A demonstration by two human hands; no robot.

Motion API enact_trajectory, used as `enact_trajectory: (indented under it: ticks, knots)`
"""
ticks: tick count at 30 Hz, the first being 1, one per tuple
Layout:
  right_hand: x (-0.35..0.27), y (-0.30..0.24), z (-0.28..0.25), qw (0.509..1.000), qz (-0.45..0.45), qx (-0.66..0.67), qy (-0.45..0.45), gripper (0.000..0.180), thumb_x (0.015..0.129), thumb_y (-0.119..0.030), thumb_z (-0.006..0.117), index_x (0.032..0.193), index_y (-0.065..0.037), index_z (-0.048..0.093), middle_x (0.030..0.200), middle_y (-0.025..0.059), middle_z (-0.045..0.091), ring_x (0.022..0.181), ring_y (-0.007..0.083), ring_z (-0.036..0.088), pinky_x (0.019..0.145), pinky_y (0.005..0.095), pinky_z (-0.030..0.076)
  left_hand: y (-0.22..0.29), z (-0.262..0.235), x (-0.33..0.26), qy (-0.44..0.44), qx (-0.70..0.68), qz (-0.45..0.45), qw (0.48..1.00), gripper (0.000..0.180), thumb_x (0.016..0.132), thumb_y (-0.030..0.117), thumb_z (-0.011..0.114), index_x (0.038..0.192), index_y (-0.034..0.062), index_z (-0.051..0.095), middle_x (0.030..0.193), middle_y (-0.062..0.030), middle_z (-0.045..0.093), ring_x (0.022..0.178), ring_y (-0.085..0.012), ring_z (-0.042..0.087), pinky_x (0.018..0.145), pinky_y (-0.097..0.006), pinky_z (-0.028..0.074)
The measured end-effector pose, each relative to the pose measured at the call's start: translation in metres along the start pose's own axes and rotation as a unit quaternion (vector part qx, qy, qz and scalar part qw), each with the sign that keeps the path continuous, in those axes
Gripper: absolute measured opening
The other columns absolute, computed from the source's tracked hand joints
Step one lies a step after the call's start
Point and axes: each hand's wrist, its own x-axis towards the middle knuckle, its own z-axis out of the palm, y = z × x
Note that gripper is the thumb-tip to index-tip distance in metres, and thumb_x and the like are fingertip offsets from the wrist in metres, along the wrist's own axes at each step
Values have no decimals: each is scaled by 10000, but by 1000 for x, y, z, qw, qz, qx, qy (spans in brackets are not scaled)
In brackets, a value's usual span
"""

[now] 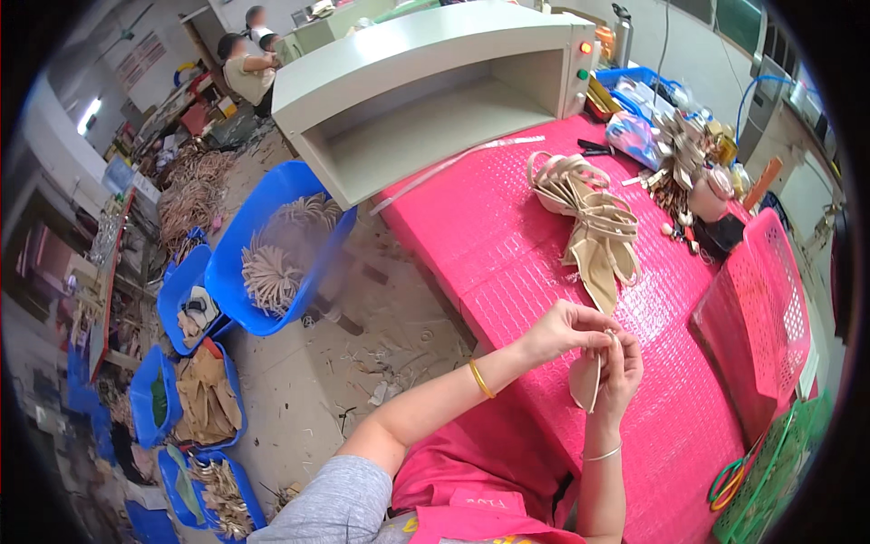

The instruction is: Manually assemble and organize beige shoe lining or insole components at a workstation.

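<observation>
Head view: over the near part of the pink table (507, 299), the person's left hand (573, 328) and right hand (620, 370) meet, fingertips together, both pinched on one small beige piece (584, 383), whose rounded flap hangs down above the table's cover. The left forearm, with a yellow bangle (481, 379), crosses the table's left edge, its elbow out over the littered floor (385, 313); the right forearm rises over the table itself.

Farther up the table, just beyond the hands, lies a bundle of beige straps (594, 218), its pointed tail reaching toward the left fingers; whether they touch cannot be told. Pink cover shows on both sides of this bundle, a wide strip toward the table's left edge and a narrower one toward its right. At the table's far end stands a pale grey machine (435, 41), its wide mouth facing the person and its left corner jutting past the table's left edge. Below that corner, beside the table, is a large blue tub (222, 276) of beige strands.

Jars and loose parts (711, 195) crowd the table's far right corner. A pink basket (761, 313) lines the table's right edge, and a green basket (779, 467) sits nearer, by the same edge
</observation>
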Motion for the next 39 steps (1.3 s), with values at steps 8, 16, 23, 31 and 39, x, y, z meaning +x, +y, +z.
enact_trajectory:
  ticks: [8, 16, 23, 31, 39]
  knots:
    - [9, -3, -4, 992, 53, -101, -51, 81, 846, -98, 501, 876, -24, 514, 682, -11, 532, 510, 0, 416, 425, 132, 282, -1, -16, 0, 1, 25, 1, 1000, 251, 759, 67, 609, 989, -27, 578, 774, -48, 604, 664, -73, 543, 594, -200, 453]
    - [8, 2, -2, 987, 44, -135, -68, 102, 829, -95, 532, 862, 1, 530, 701, 23, 555, 590, 64, 499, 540, 169, 392, -4, -18, -2, 27, 21, 26, 999, 265, 732, 107, 646, 939, -47, 585, 773, -57, 610, 651, -77, 549, 595, -211, 455]
    - [6, -5, -6, 980, 38, -184, -58, 87, 816, -75, 544, 828, 10, 536, 719, 45, 576, 613, 75, 527, 581, 180, 411, -4, -19, -2, 31, 31, 2, 999, 211, 724, 81, 631, 890, -46, 605, 773, -54, 612, 682, -85, 555, 653, -232, 454]
    - [11, -6, -12, 979, 47, -187, -72, 147, 827, -109, 523, 872, 27, 560, 766, 74, 603, 642, 98, 547, 612, 208, 428, 21, -20, 7, -49, 27, -106, 993, 241, 743, 119, 622, 931, -29, 595, 840, -46, 610, 817, -96, 542, 774, -242, 409]
    - [-2, -26, -22, 992, 116, -46, -12, 189, 832, -111, 514, 975, 9, 548, 892, 58, 582, 805, 112, 538, 729, 223, 409, 61, 49, -45, 128, 547, 100, 821, 225, 752, 112, 587, 941, -8, 568, 727, -106, 574, 640, -229, 585, 593, -300, 450]
